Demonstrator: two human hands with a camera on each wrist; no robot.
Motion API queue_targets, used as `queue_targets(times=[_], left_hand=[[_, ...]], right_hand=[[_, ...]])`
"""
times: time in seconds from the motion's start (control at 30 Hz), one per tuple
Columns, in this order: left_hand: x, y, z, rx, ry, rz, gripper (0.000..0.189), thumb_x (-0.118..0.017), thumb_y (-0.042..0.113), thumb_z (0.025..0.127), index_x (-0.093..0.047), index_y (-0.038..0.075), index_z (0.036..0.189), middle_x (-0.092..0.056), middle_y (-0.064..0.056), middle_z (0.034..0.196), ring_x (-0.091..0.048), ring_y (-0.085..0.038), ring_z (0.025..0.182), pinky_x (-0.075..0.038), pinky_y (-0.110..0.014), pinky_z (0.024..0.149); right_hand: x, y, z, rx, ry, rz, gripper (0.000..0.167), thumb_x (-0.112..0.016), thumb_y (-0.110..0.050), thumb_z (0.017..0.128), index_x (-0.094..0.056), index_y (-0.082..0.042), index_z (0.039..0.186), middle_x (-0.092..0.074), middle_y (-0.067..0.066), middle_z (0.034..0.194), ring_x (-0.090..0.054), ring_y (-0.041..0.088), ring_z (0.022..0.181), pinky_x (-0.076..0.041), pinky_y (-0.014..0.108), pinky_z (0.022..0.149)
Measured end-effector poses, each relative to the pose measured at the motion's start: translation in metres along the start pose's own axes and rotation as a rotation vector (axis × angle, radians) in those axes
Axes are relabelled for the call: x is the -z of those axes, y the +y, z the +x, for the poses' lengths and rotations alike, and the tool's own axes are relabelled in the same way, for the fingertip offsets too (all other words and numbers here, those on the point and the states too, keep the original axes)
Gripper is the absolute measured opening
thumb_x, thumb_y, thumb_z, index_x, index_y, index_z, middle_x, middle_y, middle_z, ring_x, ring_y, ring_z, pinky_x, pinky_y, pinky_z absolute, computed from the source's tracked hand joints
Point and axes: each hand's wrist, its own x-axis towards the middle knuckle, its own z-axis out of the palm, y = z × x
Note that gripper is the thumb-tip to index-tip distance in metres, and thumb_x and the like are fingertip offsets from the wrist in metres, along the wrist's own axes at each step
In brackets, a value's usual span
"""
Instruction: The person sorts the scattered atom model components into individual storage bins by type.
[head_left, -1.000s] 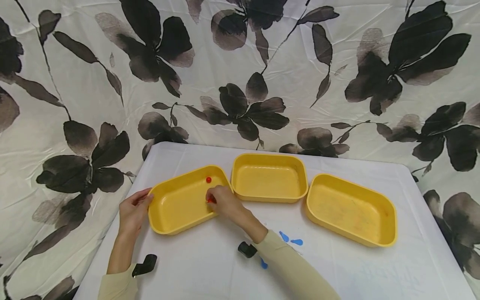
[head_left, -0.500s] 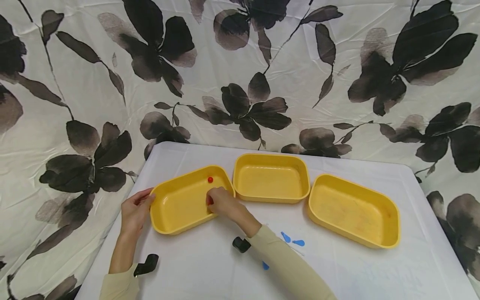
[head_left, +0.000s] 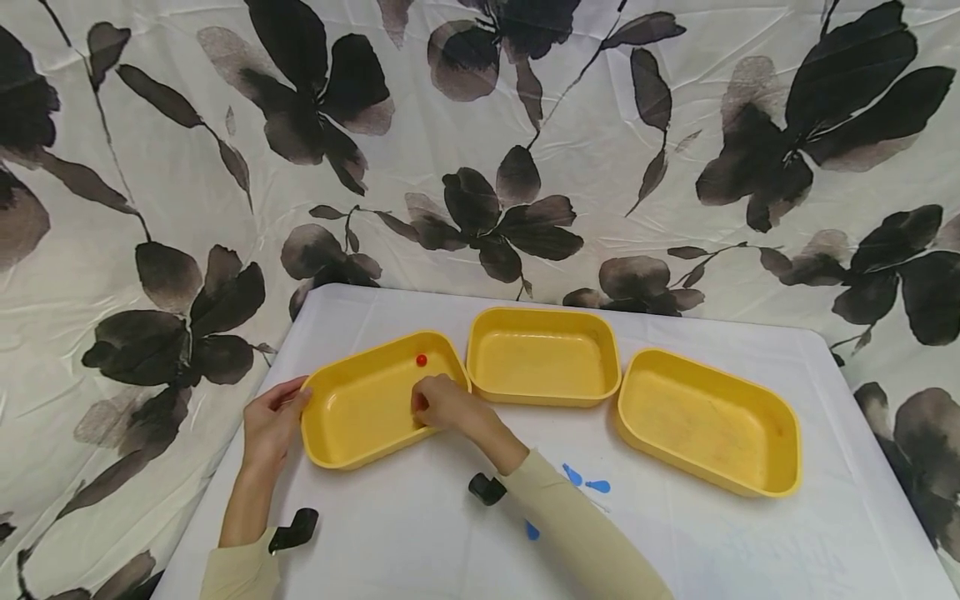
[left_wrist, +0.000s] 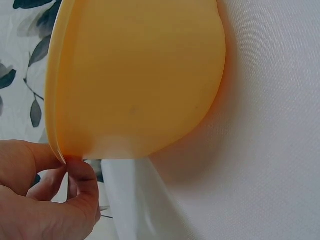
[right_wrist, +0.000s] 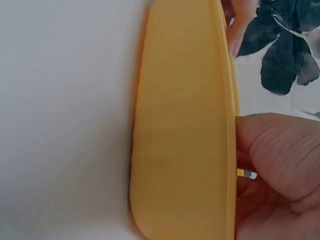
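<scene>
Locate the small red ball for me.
In the head view, the small red ball lies inside the leftmost yellow tray, near its far right corner, just beyond the right hand.

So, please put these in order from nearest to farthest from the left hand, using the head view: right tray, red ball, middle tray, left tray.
From the left hand:
1. Left tray: the hand pinches its left rim.
2. Red ball: inside that tray, near its far right corner.
3. Middle tray: next along, to the right.
4. Right tray: at the row's right end.
</scene>
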Motion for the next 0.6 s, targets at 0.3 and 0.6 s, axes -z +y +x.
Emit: queue_targets(times=[0.3, 0.6], left_hand=[[-0.001, 0.000, -0.002, -0.011, 0.005, -0.011, 0.040, -0.059, 0.019, 0.106, -0.059, 0.002, 0.142, -0.057, -0.009, 0.126, -0.055, -0.013, 0.098, -0.049, -0.004, 0.077], [-0.001, -0.001, -0.001, -0.025, 0.002, -0.020, 0.041, -0.059, 0.019, 0.105, -0.059, 0.002, 0.142, -0.058, -0.008, 0.125, -0.055, -0.010, 0.096, -0.049, -0.004, 0.078]], right_hand=[[0.004, 0.006, -0.006, 0.100, 0.070, 0.026, 0.006, -0.070, -0.004, 0.096, -0.067, -0.004, 0.091, -0.057, -0.002, 0.079, -0.051, 0.010, 0.073, -0.043, 0.016, 0.064], [0.008, 0.009, -0.019, 0.163, 0.139, 0.027, 0.007, -0.070, -0.004, 0.097, -0.069, 0.001, 0.101, -0.063, 0.004, 0.087, -0.055, 0.012, 0.080, -0.047, 0.017, 0.074]])
